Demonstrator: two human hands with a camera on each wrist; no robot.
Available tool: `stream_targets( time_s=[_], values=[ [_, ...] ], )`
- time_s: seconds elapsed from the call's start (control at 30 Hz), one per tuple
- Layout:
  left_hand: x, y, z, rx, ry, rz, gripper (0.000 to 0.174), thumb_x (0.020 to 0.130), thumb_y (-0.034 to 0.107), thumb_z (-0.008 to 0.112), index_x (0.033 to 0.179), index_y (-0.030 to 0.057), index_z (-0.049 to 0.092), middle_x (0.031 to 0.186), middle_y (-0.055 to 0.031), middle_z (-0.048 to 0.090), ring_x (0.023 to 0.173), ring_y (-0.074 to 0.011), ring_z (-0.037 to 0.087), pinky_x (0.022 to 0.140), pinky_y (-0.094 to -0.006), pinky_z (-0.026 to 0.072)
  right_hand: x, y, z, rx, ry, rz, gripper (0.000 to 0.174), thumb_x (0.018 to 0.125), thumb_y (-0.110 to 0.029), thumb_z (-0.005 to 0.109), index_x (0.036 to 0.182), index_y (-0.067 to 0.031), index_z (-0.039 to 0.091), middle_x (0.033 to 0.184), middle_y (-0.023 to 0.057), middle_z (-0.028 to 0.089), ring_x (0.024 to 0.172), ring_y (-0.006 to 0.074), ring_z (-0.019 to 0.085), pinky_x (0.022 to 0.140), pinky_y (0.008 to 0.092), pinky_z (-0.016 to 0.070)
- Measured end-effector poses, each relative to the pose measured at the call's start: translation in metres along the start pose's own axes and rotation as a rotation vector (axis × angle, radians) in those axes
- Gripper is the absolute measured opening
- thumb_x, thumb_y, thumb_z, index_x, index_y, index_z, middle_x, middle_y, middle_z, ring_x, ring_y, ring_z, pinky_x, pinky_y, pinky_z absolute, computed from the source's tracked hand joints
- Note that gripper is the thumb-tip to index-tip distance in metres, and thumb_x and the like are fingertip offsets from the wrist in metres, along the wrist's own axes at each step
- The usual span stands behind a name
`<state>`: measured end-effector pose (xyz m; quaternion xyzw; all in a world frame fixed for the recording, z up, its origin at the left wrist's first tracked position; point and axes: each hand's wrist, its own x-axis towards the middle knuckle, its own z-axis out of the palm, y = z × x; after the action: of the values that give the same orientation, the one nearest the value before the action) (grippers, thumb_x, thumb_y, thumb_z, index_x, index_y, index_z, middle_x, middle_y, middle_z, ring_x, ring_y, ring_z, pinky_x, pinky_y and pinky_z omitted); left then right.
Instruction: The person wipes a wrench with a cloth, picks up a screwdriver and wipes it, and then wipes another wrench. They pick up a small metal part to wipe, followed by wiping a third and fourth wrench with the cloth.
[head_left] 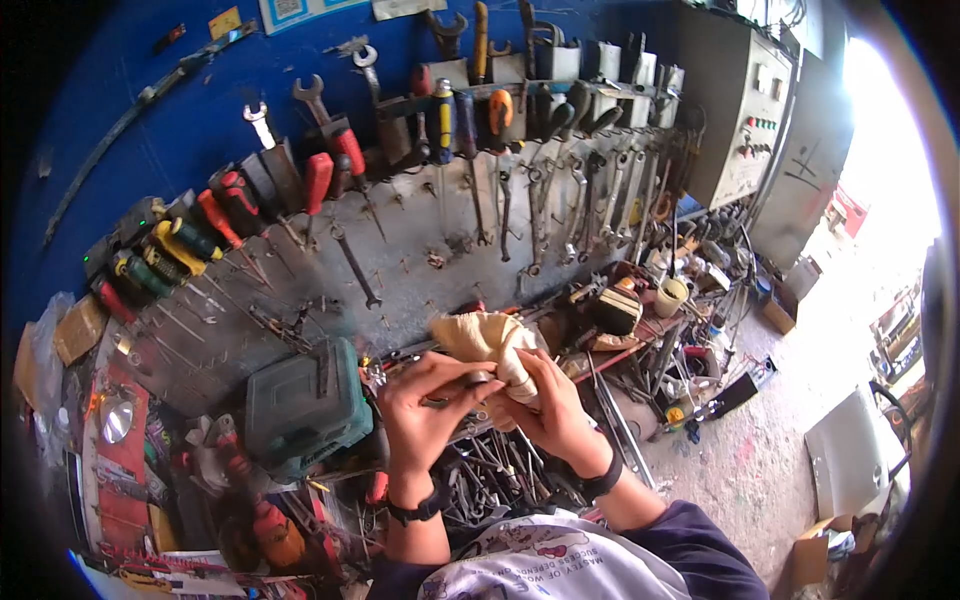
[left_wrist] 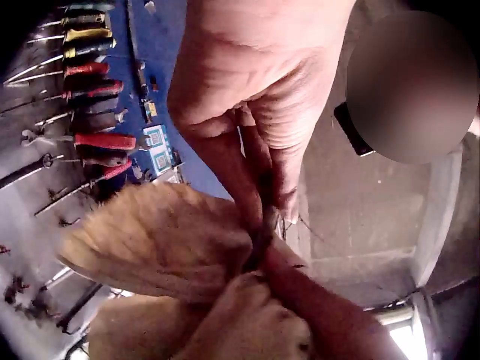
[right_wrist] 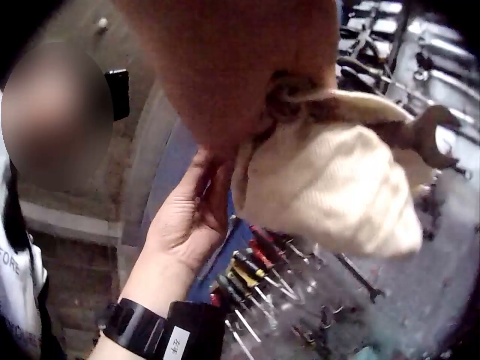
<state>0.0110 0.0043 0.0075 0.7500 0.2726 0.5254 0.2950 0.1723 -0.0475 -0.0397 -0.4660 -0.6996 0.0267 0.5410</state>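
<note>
Both hands meet in front of the chest at a cream cloth (head_left: pixel 485 335) and a metal wrench. My left hand (head_left: pixel 425 400) pinches the wrench's rounded metal end (head_left: pixel 480 378) between thumb and fingers. Beside it my right hand (head_left: pixel 548 405) grips the bunched cloth. The cloth (right_wrist: pixel 330 187) hangs in folds in the right wrist view, and an open-ended wrench head (right_wrist: pixel 436 139) sticks out past its edge. In the left wrist view the left hand (left_wrist: pixel 262 97) reaches down to the cloth (left_wrist: pixel 165 232), its fingertips close to the right hand's fingers. Most of the wrench's shaft is hidden.
A tool board (head_left: pixel 420 230) with hanging wrenches and screwdrivers stands ahead. A green plastic case (head_left: pixel 305 400) lies at the left of the bench. Many loose metal tools (head_left: pixel 490 475) lie below the hands. A grey control cabinet (head_left: pixel 735 110) stands at the right.
</note>
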Motion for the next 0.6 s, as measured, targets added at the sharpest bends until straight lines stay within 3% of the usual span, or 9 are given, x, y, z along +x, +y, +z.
stream_targets(
  time_s=[0.1, 0.17, 0.27, 0.33, 0.4, 0.57, 0.6],
  values=[
    [-0.011, 0.013, -0.013, -0.014, 0.058, 0.009, 0.021, 0.067, 0.001, 0.077, 0.087, 0.002, 0.07, 0.078, -0.0015, 0.064, 0.065, -0.0052, 0.06, 0.058, -0.0187, 0.048, 0.0, 0.007, 0.014, -0.022, -0.006, -0.093, 0.049, 0.07, -0.013, 0.072, 0.112, -0.0005, 0.05, 0.087, 0.015, 0.052, 0.074, 0.0345, 0.054, 0.064, 0.0414, 0.0443],
    [-0.021, 0.015, -0.026, -0.041, 0.097, -0.033, 0.024, 0.066, 0.0, 0.077, 0.089, 0.0004, 0.07, 0.079, -0.0034, 0.065, 0.066, -0.0058, 0.061, 0.059, -0.0192, 0.0485, 0.001, 0.009, 0.019, -0.01, -0.018, -0.158, 0.048, 0.064, -0.012, 0.075, 0.106, -0.0015, 0.054, 0.084, 0.0137, 0.053, 0.072, 0.0334, 0.053, 0.062, 0.04, 0.0446],
    [-0.033, 0.014, -0.045, -0.234, 0.348, -0.007, 0.024, 0.066, -0.002, 0.076, 0.089, -0.0019, 0.069, 0.081, -0.0052, 0.065, 0.069, -0.0095, 0.063, 0.061, -0.0203, 0.0495, -0.001, 0.029, 0.018, -0.002, -0.099, -0.161, 0.047, 0.062, -0.012, 0.075, 0.103, -0.0015, 0.055, 0.083, 0.0133, 0.053, 0.071, 0.0331, 0.053, 0.06, 0.0382, 0.0448],
    [-0.037, 0.021, -0.059, -0.072, 0.303, -0.075, 0.022, 0.067, -0.006, 0.074, 0.088, -0.0015, 0.068, 0.078, -0.0038, 0.062, 0.075, -0.01, 0.063, 0.064, -0.0207, 0.0502, -0.001, 0.033, 0.022, 0.049, -0.131, -0.148, 0.045, 0.062, -0.011, 0.075, 0.102, -0.002, 0.056, 0.082, 0.0132, 0.054, 0.07, 0.0331, 0.054, 0.06, 0.0384, 0.045],
    [-0.037, 0.018, -0.052, -0.258, 0.358, -0.125, 0.022, 0.068, -0.005, 0.074, 0.088, -0.001, 0.069, 0.078, -0.0016, 0.061, 0.073, -0.0074, 0.061, 0.062, -0.0185, 0.0472, 0.0, 0.034, 0.029, 0.059, -0.132, -0.133, 0.045, 0.062, -0.01, 0.075, 0.101, -0.0022, 0.056, 0.081, 0.0131, 0.054, 0.071, 0.0333, 0.055, 0.061, 0.0388, 0.0453],
    [-0.037, 0.005, -0.04, -0.233, 0.193, -0.148, 0.023, 0.069, -0.008, 0.072, 0.091, -0.0011, 0.069, 0.084, -0.0012, 0.062, 0.074, -0.0059, 0.058, 0.064, -0.0174, 0.0459, 0.019, -0.001, 0.033, 0.119, -0.128, -0.232, 0.048, 0.058, -0.012, 0.077, 0.099, -0.0016, 0.054, 0.086, 0.0129, 0.057, 0.073, 0.0331, 0.057, 0.061, 0.0399, 0.0472],
    [-0.036, 0.012, -0.037, -0.241, 0.235, -0.134, 0.023, 0.069, -0.008, 0.072, 0.091, -0.0013, 0.069, 0.083, -0.0009, 0.062, 0.072, -0.0041, 0.057, 0.063, -0.0166, 0.045, 0.023, -0.009, 0.033, 0.079, -0.095, -0.248, 0.049, 0.057, -0.014, 0.077, 0.098, -0.0015, 0.054, 0.085, 0.0127, 0.057, 0.073, 0.0336, 0.057, 0.062, 0.0401, 0.0471]
  ],
)
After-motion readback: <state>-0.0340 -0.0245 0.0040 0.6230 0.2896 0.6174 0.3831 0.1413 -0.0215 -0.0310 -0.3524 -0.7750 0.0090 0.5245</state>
